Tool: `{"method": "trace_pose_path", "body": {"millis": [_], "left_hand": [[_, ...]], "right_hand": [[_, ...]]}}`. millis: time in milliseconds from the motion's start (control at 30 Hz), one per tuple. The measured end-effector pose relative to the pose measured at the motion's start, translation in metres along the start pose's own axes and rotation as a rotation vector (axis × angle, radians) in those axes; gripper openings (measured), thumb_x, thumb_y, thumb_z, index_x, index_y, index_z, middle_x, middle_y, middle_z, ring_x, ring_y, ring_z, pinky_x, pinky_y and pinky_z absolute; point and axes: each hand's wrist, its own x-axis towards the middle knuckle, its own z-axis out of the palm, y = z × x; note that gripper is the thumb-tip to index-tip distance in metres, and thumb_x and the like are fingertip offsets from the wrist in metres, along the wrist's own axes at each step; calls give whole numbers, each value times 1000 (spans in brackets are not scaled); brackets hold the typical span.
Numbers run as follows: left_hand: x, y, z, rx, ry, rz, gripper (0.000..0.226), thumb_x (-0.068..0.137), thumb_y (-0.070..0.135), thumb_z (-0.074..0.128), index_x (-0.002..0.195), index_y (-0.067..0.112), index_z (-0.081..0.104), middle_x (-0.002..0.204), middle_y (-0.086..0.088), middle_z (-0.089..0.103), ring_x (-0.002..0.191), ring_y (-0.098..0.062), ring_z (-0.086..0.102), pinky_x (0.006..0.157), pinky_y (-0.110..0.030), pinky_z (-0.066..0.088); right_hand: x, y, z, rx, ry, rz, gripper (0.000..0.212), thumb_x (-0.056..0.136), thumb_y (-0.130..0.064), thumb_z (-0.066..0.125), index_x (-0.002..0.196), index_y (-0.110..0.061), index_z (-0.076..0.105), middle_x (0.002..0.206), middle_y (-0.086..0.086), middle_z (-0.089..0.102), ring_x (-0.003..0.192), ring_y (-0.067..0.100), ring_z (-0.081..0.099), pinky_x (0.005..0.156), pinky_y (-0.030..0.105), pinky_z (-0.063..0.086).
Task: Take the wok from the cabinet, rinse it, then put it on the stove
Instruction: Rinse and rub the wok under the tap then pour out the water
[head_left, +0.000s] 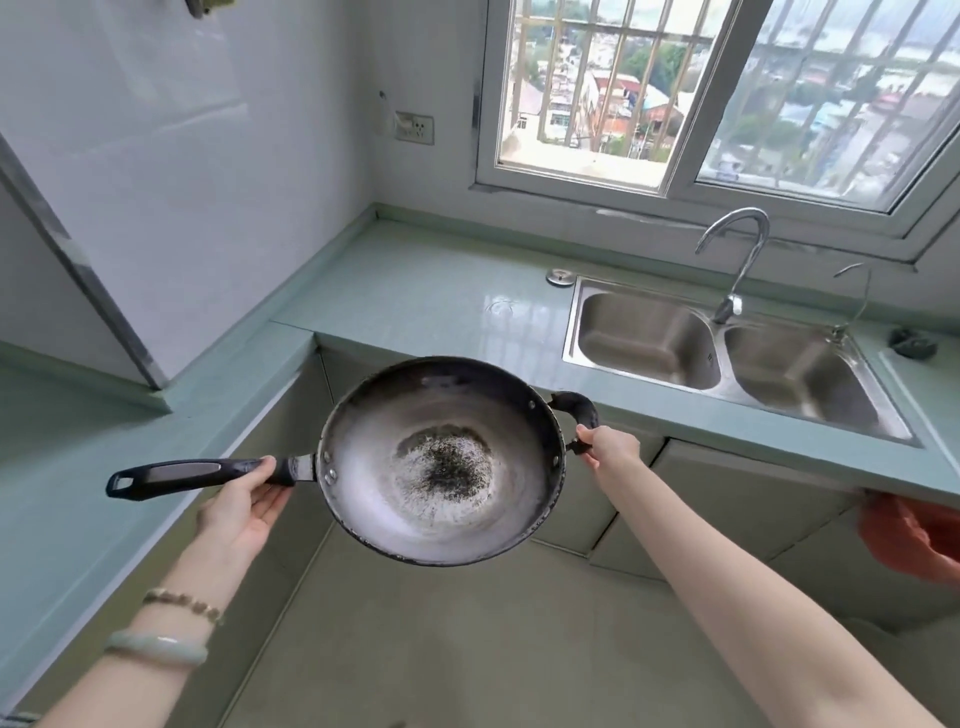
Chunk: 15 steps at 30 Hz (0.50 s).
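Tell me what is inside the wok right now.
The wok, held level over the floor by the left hand and right hand, holds no food or water. Only a dark speckled patch marks the middle of its pale, worn bottom. Its underside is hidden.

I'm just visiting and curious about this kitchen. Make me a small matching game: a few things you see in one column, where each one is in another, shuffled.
Things:
1. wok
2. faucet
3. wall socket
4. orange cloth

Places:
A. on the wall left of the window
B. hanging below the counter edge at far right
C. held in the air by both hands
D. behind the double sink

Pairs: 1-C, 2-D, 3-A, 4-B
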Motion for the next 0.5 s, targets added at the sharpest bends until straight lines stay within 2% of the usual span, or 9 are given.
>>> {"method": "trace_pose_path", "body": {"millis": [67,167,267,333,400,433,500], "left_hand": [[21,3,25,0,8,14,12,86,2,62,92,11,57,90,-11,65,84,-20,64,89,-35,49],[55,9,60,1,-4,4,11,87,2,62,92,11,57,75,-9,71,87,-20,64,88,-35,49],[97,16,97,13,-20,-18,9,88,3,61,89,11,57,66,-5,72,96,-22,62,88,-34,48],[125,22,126,13,-48,-35,10,87,3,61,89,12,57,61,-3,71,97,-22,62,88,-34,49],[155,31,157,23,-53,-46,9,88,3,61,89,11,57,60,-3,71,93,-20,63,91,-35,48],[166,35,170,28,-57,-54,9,88,3,60,89,11,57,60,-3,71,92,-20,63,92,-35,48],[190,43,198,33,-75,-63,10,88,2,60,90,11,57,66,-5,72,97,-21,62,94,-36,48]], "right_hand": [[28,-15,15,-6,5,2,12,83,6,65,84,-2,56,72,6,56,64,17,55,89,34,51],[61,-36,37,-3,4,6,15,83,5,65,77,-2,54,71,7,55,69,20,56,79,32,53],[100,-53,60,0,23,9,21,84,3,64,71,-4,51,72,7,55,78,22,58,87,35,52],[124,-68,77,22,23,19,11,84,4,64,80,0,54,73,7,56,71,18,58,85,33,53],[151,-86,96,71,43,19,17,85,6,63,99,1,55,75,7,56,70,16,57,81,31,53],[161,-93,103,78,50,18,19,85,6,62,102,0,54,75,7,55,70,16,57,82,31,53],[181,-109,118,98,66,26,13,86,7,61,94,0,53,74,7,55,67,15,55,79,30,53]]}}
